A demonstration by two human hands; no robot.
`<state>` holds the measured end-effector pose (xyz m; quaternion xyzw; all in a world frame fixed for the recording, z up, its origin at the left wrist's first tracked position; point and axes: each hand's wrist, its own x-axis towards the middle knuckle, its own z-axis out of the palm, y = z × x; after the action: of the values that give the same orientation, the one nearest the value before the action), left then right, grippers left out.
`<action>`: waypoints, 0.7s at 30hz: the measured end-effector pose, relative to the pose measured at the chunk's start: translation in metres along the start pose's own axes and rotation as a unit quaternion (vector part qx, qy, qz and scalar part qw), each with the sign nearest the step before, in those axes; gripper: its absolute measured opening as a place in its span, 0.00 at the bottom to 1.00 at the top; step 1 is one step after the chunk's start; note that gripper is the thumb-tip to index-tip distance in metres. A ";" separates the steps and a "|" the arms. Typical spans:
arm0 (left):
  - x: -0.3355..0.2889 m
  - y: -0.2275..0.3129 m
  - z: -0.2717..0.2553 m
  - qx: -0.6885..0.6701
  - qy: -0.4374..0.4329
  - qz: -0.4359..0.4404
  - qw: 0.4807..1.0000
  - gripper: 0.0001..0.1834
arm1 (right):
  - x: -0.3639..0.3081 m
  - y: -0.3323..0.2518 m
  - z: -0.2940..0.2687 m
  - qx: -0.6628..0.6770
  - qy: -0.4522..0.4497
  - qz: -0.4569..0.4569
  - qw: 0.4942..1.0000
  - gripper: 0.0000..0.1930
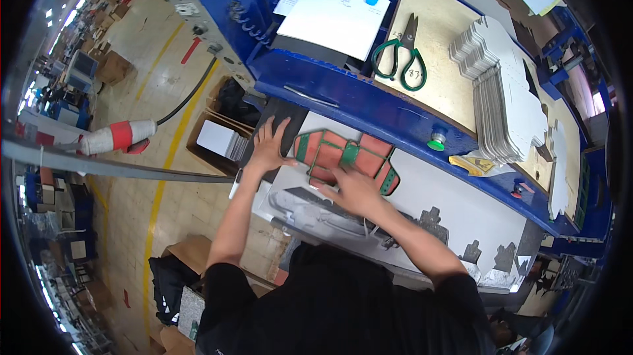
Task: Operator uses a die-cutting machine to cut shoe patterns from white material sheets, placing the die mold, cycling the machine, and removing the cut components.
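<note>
1. Fingers (277, 132) of the left hand (269, 147) are spread wide and pressed flat, palm down, on the pale bed of the blue machine (343, 94). They hold nothing. Their tips reach toward a dark plate at about 12 o'clock from the hand.
2. Right hand (353, 190) also lies flat and open, its fingers resting on the lower edge of the red-and-green die-cut card blank (346, 156). It presses rather than grips.
3. That blank sits flat on the bed near the picture's middle, just at 3 o'clock of the left hand and touching the right hand, which is at its 6 o'clock.
4. Judging by its look, the blank is thin card: light, fairly stiff across its panels, but ready to bend at the green crease lines and at its narrow tabs. It would likely slide easily on the smooth bed.
5. A sound hold, I would judge, is with flat fingers on the broad red panels, or a pinch at an outer edge, not at the small tabs.
6. Green-handled scissors (402, 55) lie on the wooden top at about 1 o'clock from the blank.
7. A tall stack of white die-cut blanks (501, 101) stands at 2 o'clock, well apart.
8. White paper sheets (336, 12) rest at 12 o'clock, and a green push button (436, 142) sits on the blue frame at 3 o'clock.
</note>
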<state>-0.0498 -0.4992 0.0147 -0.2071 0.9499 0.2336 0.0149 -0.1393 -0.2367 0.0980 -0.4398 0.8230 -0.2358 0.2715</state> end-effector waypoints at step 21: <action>0.031 0.000 0.015 0.265 -0.295 0.095 0.913 0.76 | -0.013 0.008 -0.056 0.058 0.038 -0.122 0.990 0.53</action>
<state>-0.0785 -0.5048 -0.0022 -0.0265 0.9446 0.0243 0.3263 -0.1743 -0.2129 0.1375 -0.5113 0.7577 -0.3309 0.2344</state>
